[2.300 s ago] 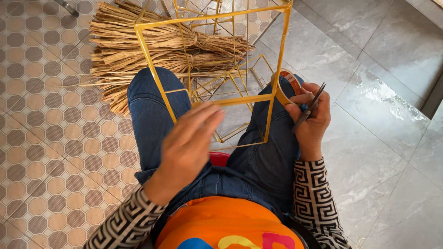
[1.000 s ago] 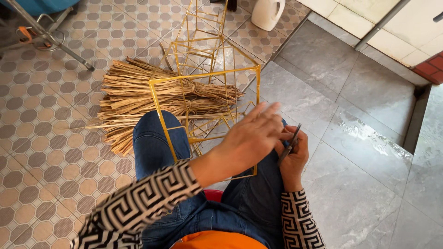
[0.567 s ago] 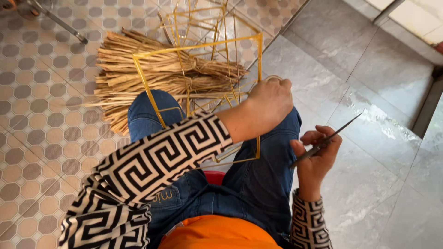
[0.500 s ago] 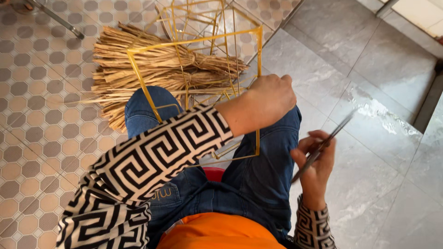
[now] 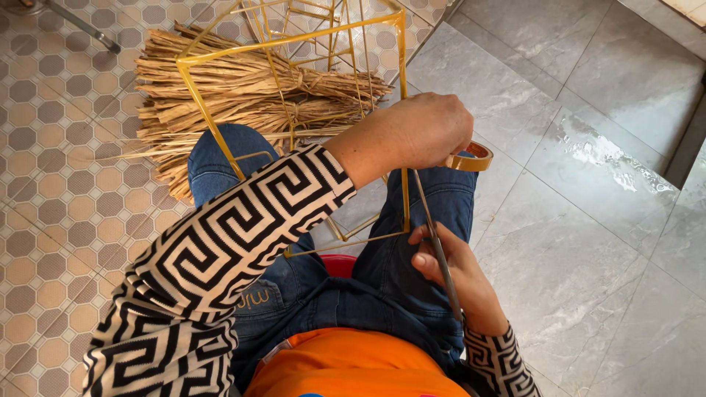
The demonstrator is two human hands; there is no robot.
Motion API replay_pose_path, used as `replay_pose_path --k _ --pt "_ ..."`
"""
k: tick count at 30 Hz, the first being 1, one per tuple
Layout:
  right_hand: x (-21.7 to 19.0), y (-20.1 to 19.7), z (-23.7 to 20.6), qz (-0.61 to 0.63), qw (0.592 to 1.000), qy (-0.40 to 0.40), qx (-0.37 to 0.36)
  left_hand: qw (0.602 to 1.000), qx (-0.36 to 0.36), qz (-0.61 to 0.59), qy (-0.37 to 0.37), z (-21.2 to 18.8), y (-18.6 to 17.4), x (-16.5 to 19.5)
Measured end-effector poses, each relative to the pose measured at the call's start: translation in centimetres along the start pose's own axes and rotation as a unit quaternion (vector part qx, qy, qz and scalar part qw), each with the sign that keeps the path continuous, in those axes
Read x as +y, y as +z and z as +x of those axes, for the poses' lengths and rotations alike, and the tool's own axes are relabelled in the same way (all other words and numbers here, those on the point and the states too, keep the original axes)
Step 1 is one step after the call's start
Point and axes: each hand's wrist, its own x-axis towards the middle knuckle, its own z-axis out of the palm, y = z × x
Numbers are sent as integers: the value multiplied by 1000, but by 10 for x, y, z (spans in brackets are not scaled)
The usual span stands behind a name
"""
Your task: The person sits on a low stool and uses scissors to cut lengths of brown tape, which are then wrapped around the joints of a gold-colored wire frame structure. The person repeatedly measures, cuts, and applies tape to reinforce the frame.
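Grey stone tiles on one side and small patterned tiles on the other make up the floor we sit over, knees in blue jeans. Nearest us, our right hand has its grip closed around a thin grey rod, thumb and fingers pinching it low while the upper end runs up toward the other hand. Just beyond that grip, our left hand reaches across the lap, fingers curled shut around a roll of tan tape whose ring shows at the far side of the fist. Touching that fist is the right upright of a yellow wire frame, which rests on our thighs. Farther out, past the frame, a bundle of dried straw lies on the patterned tiles. We judge the frame only loosely balanced on the legs; a tug on the tape could tip it sideways, and the rod's upper tip sits close enough to the left wrist to jab it.
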Motion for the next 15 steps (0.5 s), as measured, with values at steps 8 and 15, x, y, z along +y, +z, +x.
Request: replay_pose_path --k 8,15 --pt "-24 12 30 -11 999 -39 16 997 38 -63 16 -3 -1 0" --pt "-15 12 34 68 997 -30 25 994 50 -91 31 -9 -10 4"
